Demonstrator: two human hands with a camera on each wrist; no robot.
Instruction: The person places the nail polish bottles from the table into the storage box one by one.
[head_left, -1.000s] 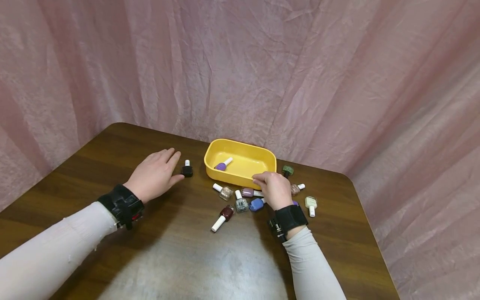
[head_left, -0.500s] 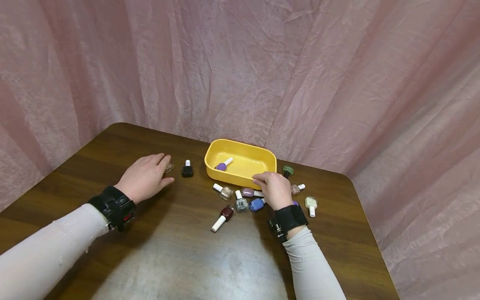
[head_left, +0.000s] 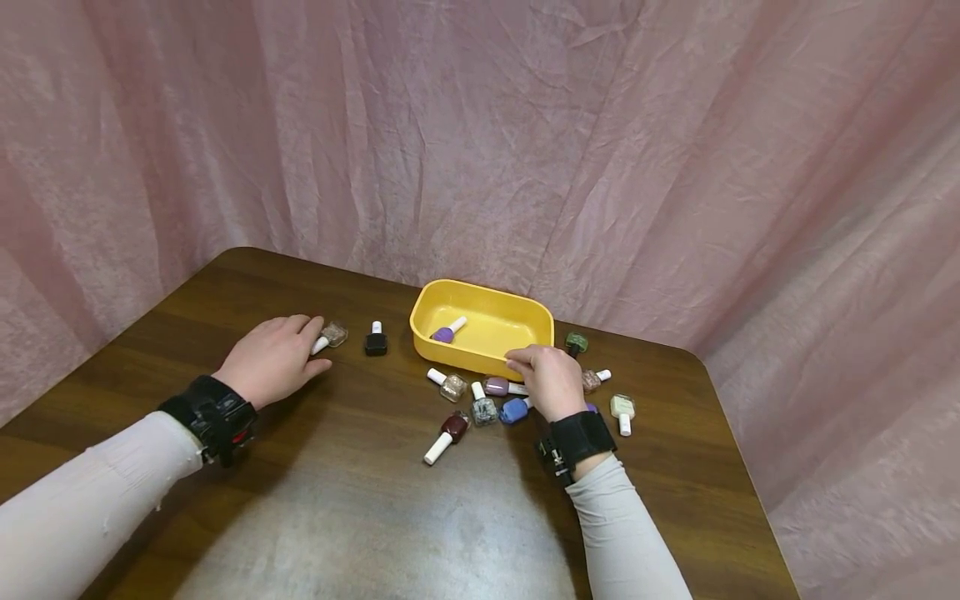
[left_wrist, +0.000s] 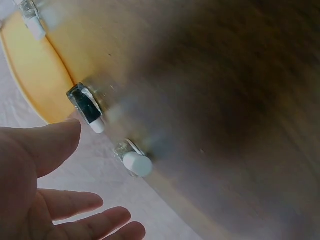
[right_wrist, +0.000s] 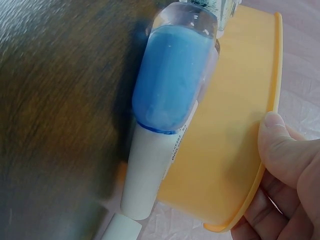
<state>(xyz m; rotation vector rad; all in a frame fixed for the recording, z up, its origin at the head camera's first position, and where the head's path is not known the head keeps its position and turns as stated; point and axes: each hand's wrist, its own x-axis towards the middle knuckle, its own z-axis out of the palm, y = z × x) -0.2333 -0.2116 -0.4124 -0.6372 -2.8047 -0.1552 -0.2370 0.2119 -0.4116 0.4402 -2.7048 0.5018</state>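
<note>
My left hand (head_left: 273,357) reaches out with straight fingers, beside a clear glittery nail polish bottle (head_left: 334,334) lying with its white cap towards the hand. In the left wrist view, that bottle's cap (left_wrist: 138,164) shows beyond the spread thumb and fingers, and nothing is between them. A black nail polish bottle (head_left: 376,343) lies just to its right. My right hand (head_left: 550,382) grips the front right rim of a yellow tray (head_left: 459,358), its thumb (right_wrist: 277,145) on one side and curled fingers on the other. Inside the tray lies a purple nail polish bottle (head_left: 443,335).
In front of the tray lie several bottles, among them a gold glitter one (head_left: 453,387), a dark red one (head_left: 453,427) and a blue one (head_left: 514,410). A green bottle (head_left: 576,342) and a pale one (head_left: 622,407) lie to the right. Pink curtain (head_left: 480,150) hangs behind the table.
My left hand has moved left, away from the black bottle, and the clear glittery bottle has come into view from behind its fingers. The right hand stays on the tray rim.
</note>
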